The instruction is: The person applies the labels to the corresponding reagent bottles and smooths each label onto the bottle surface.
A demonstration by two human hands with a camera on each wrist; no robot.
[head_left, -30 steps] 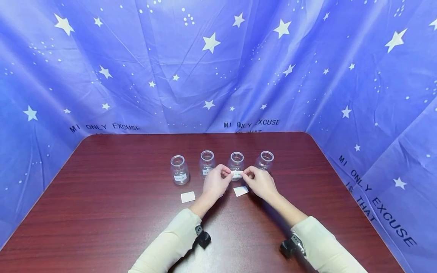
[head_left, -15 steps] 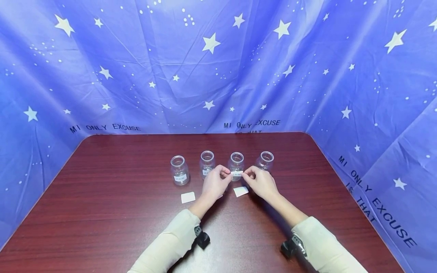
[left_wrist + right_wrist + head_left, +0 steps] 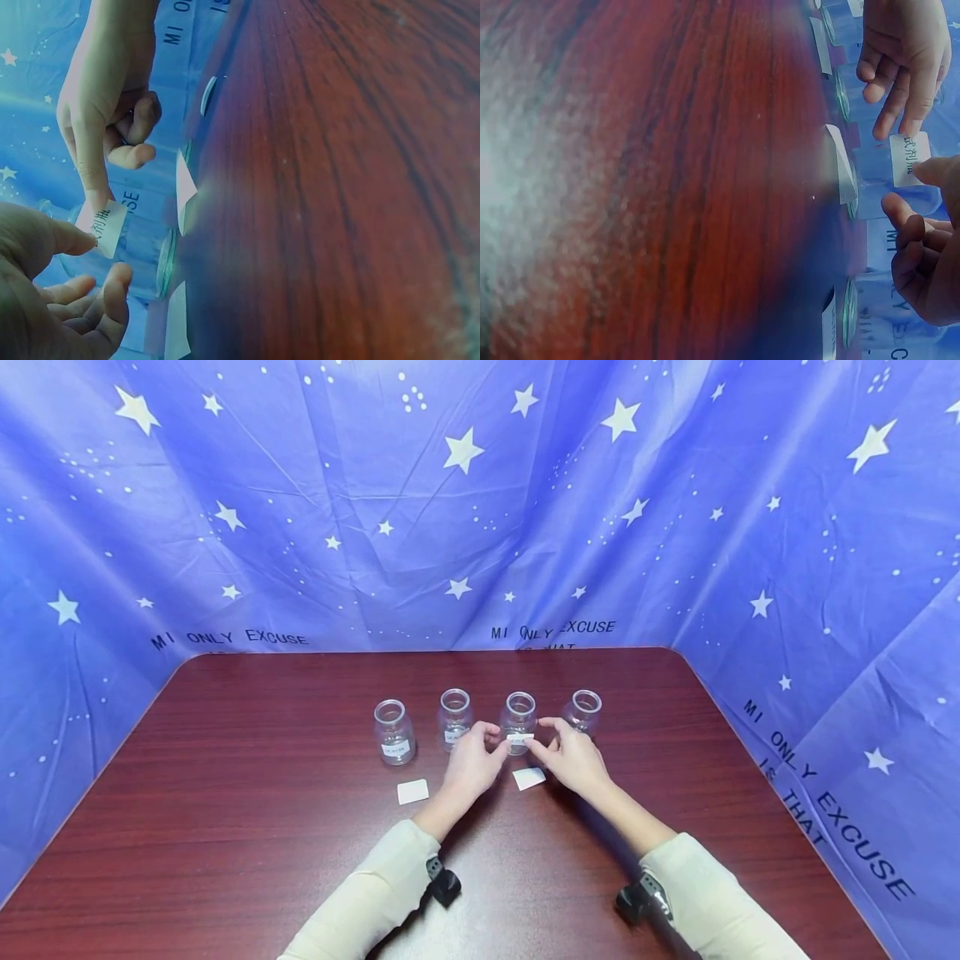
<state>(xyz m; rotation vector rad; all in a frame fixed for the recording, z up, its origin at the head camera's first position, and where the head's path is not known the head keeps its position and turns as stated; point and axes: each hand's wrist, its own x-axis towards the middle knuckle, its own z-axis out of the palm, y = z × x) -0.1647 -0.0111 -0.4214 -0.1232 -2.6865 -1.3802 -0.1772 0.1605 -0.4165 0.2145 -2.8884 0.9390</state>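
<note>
Above the table (image 3: 225, 843), the jar (image 3: 519, 719) stands just right of frame centre. My left grip (image 3: 474, 763) and right grip (image 3: 576, 762) are spread, thumbs pressing the label (image 3: 520, 739) at both ends, presumably for even bonding.

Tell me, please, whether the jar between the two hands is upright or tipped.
Upright: in the head view, the jar stands on the table, its mouth facing up.
</note>
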